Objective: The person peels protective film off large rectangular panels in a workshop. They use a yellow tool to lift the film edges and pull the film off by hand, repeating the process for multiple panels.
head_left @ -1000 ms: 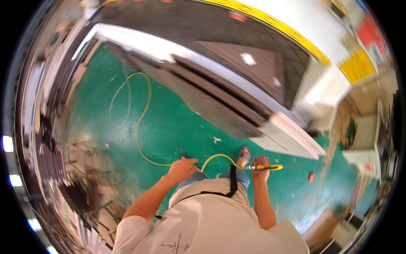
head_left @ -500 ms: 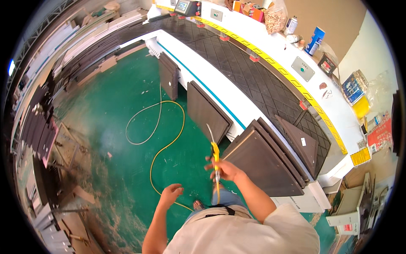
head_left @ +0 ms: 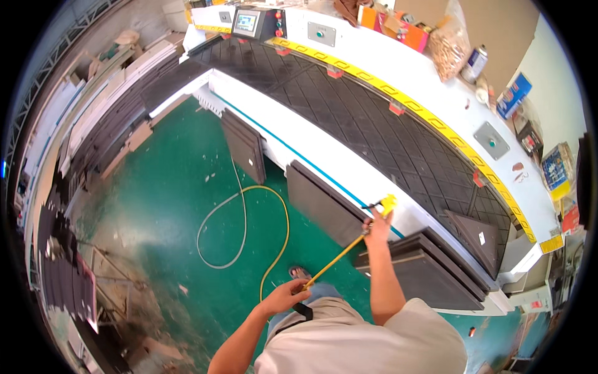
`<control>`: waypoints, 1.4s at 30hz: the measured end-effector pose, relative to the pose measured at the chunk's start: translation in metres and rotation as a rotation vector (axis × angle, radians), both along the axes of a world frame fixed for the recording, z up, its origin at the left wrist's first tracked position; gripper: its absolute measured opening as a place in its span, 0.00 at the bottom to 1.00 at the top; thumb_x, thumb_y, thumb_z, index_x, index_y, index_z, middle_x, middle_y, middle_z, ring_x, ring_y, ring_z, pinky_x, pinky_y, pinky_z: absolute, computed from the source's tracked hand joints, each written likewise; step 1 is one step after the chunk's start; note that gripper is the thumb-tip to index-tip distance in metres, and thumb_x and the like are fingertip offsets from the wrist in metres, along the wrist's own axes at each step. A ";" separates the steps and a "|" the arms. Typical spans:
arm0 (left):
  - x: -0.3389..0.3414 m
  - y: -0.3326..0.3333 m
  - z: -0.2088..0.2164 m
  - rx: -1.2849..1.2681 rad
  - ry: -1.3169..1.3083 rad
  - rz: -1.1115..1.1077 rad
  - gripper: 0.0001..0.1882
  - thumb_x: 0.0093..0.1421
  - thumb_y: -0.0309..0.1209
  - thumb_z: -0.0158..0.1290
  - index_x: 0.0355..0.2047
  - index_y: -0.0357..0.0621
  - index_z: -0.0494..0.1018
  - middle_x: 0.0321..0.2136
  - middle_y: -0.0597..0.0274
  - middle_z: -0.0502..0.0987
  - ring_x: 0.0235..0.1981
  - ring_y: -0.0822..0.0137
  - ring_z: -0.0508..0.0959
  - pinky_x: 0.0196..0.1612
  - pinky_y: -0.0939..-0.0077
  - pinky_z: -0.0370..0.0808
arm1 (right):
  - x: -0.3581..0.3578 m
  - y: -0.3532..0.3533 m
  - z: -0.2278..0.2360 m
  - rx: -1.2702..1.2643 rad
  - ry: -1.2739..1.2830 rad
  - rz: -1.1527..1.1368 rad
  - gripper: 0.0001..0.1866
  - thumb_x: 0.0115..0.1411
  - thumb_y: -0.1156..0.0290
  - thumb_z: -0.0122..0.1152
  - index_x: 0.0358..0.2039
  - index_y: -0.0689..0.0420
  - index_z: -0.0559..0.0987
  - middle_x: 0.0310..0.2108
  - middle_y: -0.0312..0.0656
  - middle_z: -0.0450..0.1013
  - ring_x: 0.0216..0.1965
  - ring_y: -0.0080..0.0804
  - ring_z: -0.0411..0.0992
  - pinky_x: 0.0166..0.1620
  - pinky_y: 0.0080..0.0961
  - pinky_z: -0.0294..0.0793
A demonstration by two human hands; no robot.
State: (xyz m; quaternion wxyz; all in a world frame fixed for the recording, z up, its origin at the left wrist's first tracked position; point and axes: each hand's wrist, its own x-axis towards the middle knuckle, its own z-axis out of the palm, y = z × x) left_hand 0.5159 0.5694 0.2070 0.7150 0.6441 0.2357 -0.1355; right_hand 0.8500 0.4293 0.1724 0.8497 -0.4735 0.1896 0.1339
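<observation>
My right hand (head_left: 377, 229) is wrapped round a yellow air blow gun (head_left: 389, 204), raised over the white edge of the long machine (head_left: 299, 140). From the gun a yellow air hose (head_left: 336, 259) runs taut down to my left hand (head_left: 286, 298), whose fingers are closed on it in front of my waist. Beside my right forearm leans a stack of dark brown panels (head_left: 430, 274). Another pair of brown panels (head_left: 324, 202) rests against the machine's side, left of the gun. The gun's nozzle is hard to make out.
Along the machine runs a dark slatted bed (head_left: 349, 118) with a triangular panel (head_left: 478, 237) lying on it. A control screen (head_left: 247, 22), a bag of wooden dowels (head_left: 450, 47) and a spray can (head_left: 474, 63) stand behind. Hose loops cross the green floor (head_left: 168, 206).
My right hand has carried the blow gun forward and right, over the machine's edge. The left hand has come inward and taken hold of the hose. The view has shifted.
</observation>
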 end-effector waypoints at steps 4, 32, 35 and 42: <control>0.019 0.110 -0.013 0.294 0.084 -0.130 0.24 0.64 0.44 0.60 0.55 0.42 0.77 0.43 0.54 0.84 0.45 0.62 0.83 0.49 0.67 0.78 | 0.060 0.021 -0.023 -0.270 0.021 -0.228 0.35 0.70 0.73 0.54 0.71 0.37 0.52 0.37 0.39 0.70 0.15 0.24 0.61 0.16 0.22 0.63; -0.162 1.122 -0.043 0.067 -0.143 1.280 0.17 0.70 0.42 0.54 0.38 0.38 0.79 0.31 0.61 0.81 0.33 0.69 0.81 0.40 0.70 0.77 | -0.140 1.057 0.054 -0.634 -0.721 1.305 0.20 0.67 0.70 0.61 0.57 0.57 0.70 0.23 0.32 0.67 0.15 0.18 0.63 0.18 0.22 0.63; -0.177 1.242 -0.026 0.074 -0.178 1.479 0.17 0.70 0.43 0.54 0.37 0.39 0.79 0.31 0.62 0.81 0.37 0.70 0.81 0.42 0.71 0.76 | -0.164 1.165 0.027 -0.488 -0.871 1.643 0.19 0.67 0.68 0.63 0.55 0.58 0.72 0.28 0.29 0.70 0.22 0.17 0.65 0.25 0.22 0.67; -0.297 1.454 -0.004 0.265 -0.002 1.668 0.19 0.70 0.44 0.54 0.30 0.39 0.78 0.22 0.65 0.76 0.28 0.75 0.72 0.28 0.77 0.67 | -0.254 1.439 0.047 -0.142 -0.645 2.268 0.26 0.67 0.68 0.62 0.63 0.56 0.70 0.52 0.42 0.76 0.45 0.29 0.75 0.50 0.29 0.74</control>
